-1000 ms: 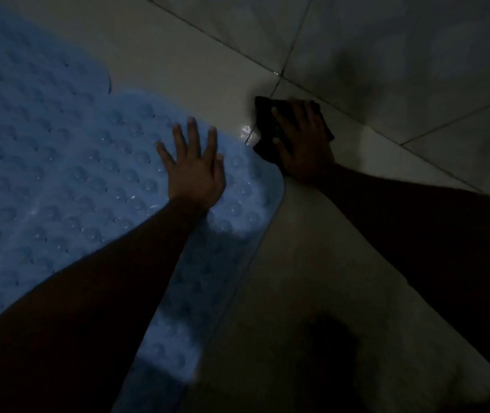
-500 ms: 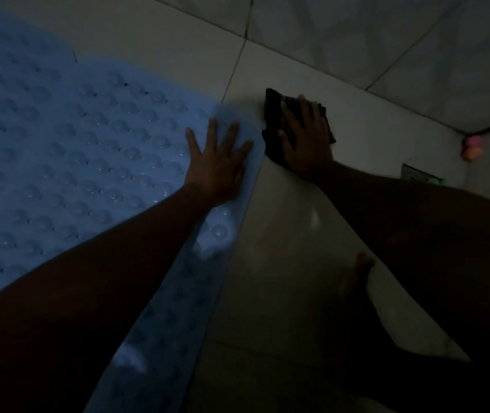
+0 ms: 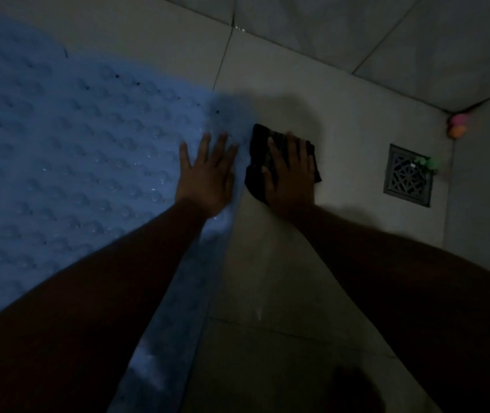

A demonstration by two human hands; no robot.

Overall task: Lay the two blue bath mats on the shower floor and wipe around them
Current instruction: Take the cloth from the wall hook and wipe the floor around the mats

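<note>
A light blue bath mat (image 3: 74, 162) with round bumps lies flat on the tiled floor and fills the left half of the view; a second mat edge (image 3: 5, 49) shows at the upper left. My left hand (image 3: 208, 171) rests flat on the mat's right edge, fingers spread, holding nothing. A dark cloth (image 3: 257, 171) lies on the floor just right of that edge. My right hand (image 3: 291, 171) presses down flat on the cloth.
A square metal floor drain (image 3: 407, 180) sits in the floor at right, with small green (image 3: 429, 163) and pink-orange (image 3: 458, 126) objects near the corner. Tiled walls rise behind. The room is dim. A dark shape (image 3: 354, 389) sits at the bottom.
My right hand slid the cloth along the floor beside the mat's edge, toward me. My left hand stayed flat on the mat. The view swung right, bringing the drain into sight.
</note>
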